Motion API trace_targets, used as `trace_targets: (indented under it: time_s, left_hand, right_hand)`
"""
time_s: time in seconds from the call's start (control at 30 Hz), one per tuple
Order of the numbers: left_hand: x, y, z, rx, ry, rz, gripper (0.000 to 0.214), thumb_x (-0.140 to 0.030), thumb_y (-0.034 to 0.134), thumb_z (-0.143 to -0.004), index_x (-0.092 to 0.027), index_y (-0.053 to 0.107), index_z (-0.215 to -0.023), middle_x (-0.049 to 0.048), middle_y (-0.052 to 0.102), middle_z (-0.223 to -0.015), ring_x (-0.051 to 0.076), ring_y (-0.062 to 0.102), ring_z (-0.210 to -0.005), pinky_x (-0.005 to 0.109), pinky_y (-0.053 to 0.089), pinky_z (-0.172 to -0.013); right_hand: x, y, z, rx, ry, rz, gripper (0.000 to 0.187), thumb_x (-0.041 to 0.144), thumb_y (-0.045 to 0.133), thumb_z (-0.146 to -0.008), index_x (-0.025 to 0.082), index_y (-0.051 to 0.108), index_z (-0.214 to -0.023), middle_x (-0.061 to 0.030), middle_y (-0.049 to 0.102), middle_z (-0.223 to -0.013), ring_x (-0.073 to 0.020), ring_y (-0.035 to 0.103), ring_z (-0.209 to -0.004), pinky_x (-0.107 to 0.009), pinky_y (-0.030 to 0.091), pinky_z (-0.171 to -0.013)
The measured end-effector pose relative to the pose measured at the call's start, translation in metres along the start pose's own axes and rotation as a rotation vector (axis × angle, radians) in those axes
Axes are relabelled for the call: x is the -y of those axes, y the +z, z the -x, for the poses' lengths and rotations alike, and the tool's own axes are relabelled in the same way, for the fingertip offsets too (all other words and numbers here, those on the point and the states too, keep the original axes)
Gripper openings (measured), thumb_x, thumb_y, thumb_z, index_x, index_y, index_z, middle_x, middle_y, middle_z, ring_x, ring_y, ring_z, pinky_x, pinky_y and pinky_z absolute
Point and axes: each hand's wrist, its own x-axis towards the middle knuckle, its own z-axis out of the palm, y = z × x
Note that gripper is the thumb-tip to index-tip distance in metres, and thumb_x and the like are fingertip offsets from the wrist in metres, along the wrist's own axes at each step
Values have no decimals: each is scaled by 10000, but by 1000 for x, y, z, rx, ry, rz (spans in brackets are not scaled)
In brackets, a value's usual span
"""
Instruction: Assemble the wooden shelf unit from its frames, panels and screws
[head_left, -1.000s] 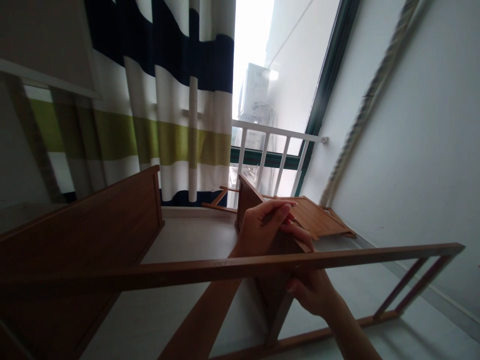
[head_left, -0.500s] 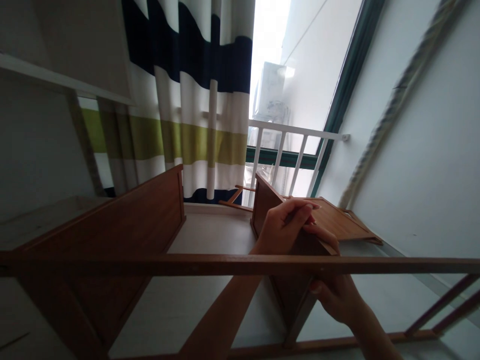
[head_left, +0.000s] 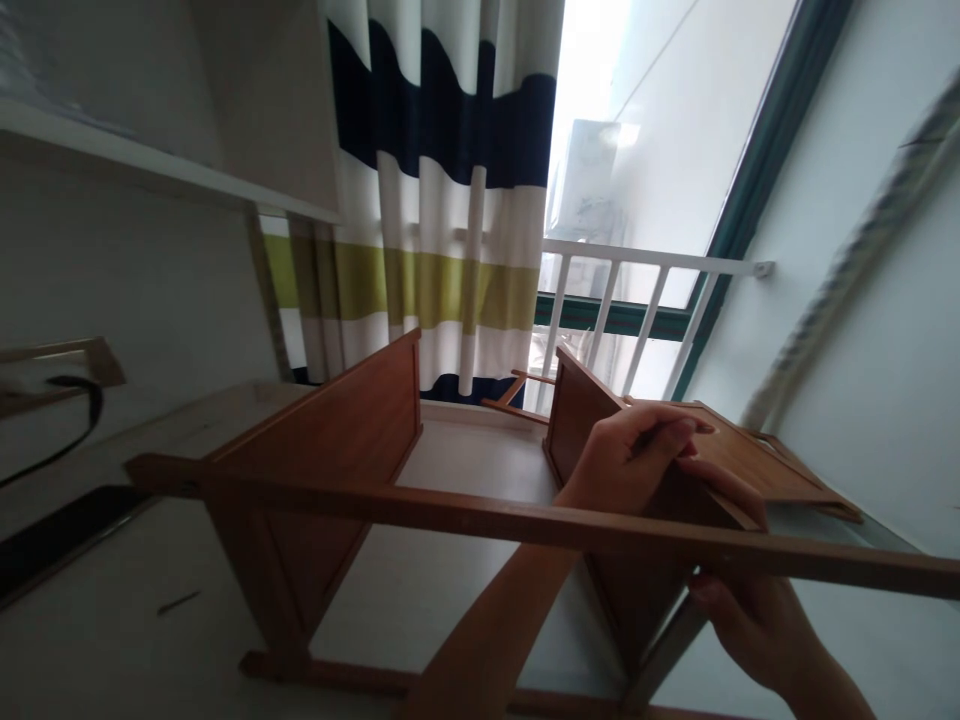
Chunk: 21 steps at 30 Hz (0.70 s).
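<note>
A brown wooden frame lies before me, its long near rail crossing the view. Behind the rail, an upright wooden panel meets it on the right. My left hand reaches under the rail and is closed at the panel's top edge; what its fingers pinch is hidden. Around the corner where panel and rail meet, my right hand is wrapped, with its thumb on the near side below the rail and fingers beyond it. A second upright panel joins the rail's left part.
Against the right wall leans another wooden panel. A thin wooden piece lies near the window railing. The striped curtain hangs behind. A small dark stick-like item lies on the floor at left, near a black flat object.
My view has turned left, so the scene sits further right. The near rail now slants down to the right and its left end shows. Both hands keep their places at the panel corner.
</note>
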Motion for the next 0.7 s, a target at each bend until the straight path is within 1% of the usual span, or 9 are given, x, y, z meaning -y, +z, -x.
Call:
trace_targets:
  time_s: [0.13, 0.27, 0.37, 0.47, 0.6, 0.67, 0.7]
  left_hand:
    - [-2, -1, 1, 19, -7, -25, 238, -280, 472, -844, -116, 622, -928, 40, 544, -748, 107, 509, -704, 219, 440, -691]
    - [-4, -2, 2, 55, 7, -101, 255, -287, 447, -856, -104, 608, -929, 63, 579, -802, 117, 539, -746, 218, 454, -712]
    - [-3, -3, 2, 85, 27, -108, 260, -286, 431, -864, -98, 596, -936, 69, 589, -823, 115, 549, -760, 210, 457, -710]
    - [-3, -4, 1, 78, 42, -99, 240, -277, 446, -858, -102, 598, -922, 69, 588, -838, 118, 547, -772, 216, 451, -724]
    - [-1, -4, -1, 72, 41, -76, 210, -268, 469, -847, -110, 601, -893, 48, 564, -784, 110, 521, -728, 221, 440, -704]
    - [0, -5, -1, 65, 36, -80, 202, -268, 474, -846, -119, 604, -886, 40, 555, -775, 104, 506, -711, 219, 430, -698]
    - [1, -6, -2, 64, 32, -79, 198, -267, 474, -846, -123, 605, -887, 39, 555, -779, 100, 500, -705, 217, 426, -694]
  right_hand:
    - [0, 0, 0, -27, -50, 57, 559, 430, 429, -867, 192, 267, -1347, -66, 277, -1342, -219, 325, -1204, -265, 302, -988]
    - [0, 1, 1, -36, -76, 89, 553, 415, 411, -881, 192, 253, -1362, -41, 264, -1353, -196, 308, -1215, -228, 212, -1031]
    - [-1, 1, 1, -36, -89, 89, 539, 411, 408, -882, 196, 269, -1356, -31, 258, -1356, -192, 294, -1225, -215, 201, -1032]
    - [0, 1, 0, -28, -55, 52, 570, 433, 419, -871, 177, 257, -1355, -51, 261, -1353, -210, 279, -1234, -238, 228, -1027]
    - [1, 1, -1, -26, -31, 17, 582, 449, 423, -867, 187, 237, -1353, -62, 254, -1346, -237, 258, -1237, -300, 249, -1028]
    - [2, 1, -1, -16, 1, -5, 582, 449, 430, -864, 189, 237, -1347, -72, 257, -1333, -252, 273, -1221, -316, 325, -981]
    - [3, 1, -1, -9, 21, -29, 589, 452, 438, -859, 188, 235, -1346, -80, 252, -1329, -256, 316, -1188, -313, 385, -925]
